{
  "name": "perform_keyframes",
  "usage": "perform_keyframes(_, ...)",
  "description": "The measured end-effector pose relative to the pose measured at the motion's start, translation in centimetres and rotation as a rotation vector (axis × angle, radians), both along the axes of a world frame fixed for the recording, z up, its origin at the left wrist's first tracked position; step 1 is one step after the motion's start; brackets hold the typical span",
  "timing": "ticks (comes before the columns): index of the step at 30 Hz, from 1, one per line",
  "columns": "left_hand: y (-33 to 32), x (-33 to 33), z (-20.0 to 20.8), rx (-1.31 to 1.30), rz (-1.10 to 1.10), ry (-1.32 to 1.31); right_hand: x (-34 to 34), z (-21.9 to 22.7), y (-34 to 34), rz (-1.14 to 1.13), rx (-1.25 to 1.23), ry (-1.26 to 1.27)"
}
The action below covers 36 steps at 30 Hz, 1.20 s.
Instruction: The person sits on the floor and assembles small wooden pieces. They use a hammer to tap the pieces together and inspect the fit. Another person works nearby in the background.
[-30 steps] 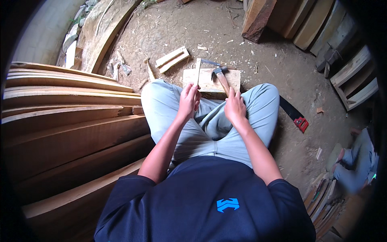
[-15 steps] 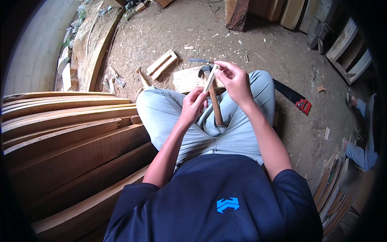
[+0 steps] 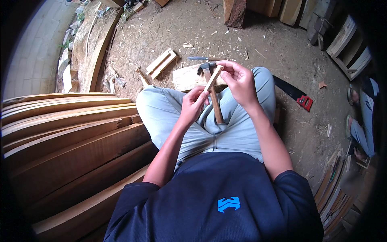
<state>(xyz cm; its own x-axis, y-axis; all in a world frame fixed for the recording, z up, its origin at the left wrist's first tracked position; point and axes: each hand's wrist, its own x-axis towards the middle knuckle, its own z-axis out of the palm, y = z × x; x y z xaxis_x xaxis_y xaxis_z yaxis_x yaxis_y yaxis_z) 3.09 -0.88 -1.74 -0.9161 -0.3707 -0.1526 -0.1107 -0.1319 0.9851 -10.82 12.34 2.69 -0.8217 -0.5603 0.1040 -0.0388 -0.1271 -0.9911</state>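
A short, pale wooden stick point(image 3: 214, 78) slants between my two hands above my lap. Its lower end is pinched in the fingers of my left hand point(image 3: 194, 102). My right hand point(image 3: 240, 83) grips the upper end between thumb and fingers. Beneath the stick a claw hammer point(image 3: 216, 105) rests with its head on a light wooden block point(image 3: 186, 79) and its wooden handle toward me. Just beyond the block lies a slim blade-like tool point(image 3: 197, 58), probably a chisel or knife, its far right end partly behind my right hand.
A stack of long boards point(image 3: 72, 133) stands close on my left. On the dirt floor lie a slotted wood piece point(image 3: 162, 63), wood chips and a handsaw point(image 3: 296, 96) with a red handle, right of my knee. Another person's legs point(image 3: 362, 125) show at the far right, near thin strips point(image 3: 332, 181).
The stick has turned in my fingers, showing a broader face, and my right hand has shifted slightly to the right. The person at the far right has moved their legs.
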Motion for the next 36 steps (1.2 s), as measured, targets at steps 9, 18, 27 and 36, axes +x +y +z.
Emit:
perform_keyframes(9,0.0,0.4,-0.6,-0.052,-0.056,-0.013,0.0,-1.2,0.0,0.047,-0.014,0.01)
perform_keyframes(18,-0.4,0.3,-2.5,0.247,0.152,-0.208,5.5,-10.9,-0.5,0.199,1.003,0.489)
perform_keyframes(27,-2.0,0.9,-5.9,0.325,0.204,-0.245,4.8,-11.2,-2.3,0.101,1.036,0.128)
perform_keyframes(36,-1.4,-0.5,-10.6,0.403,0.111,-0.263,1.1,-4.8,2.4,0.1,0.836,0.112)
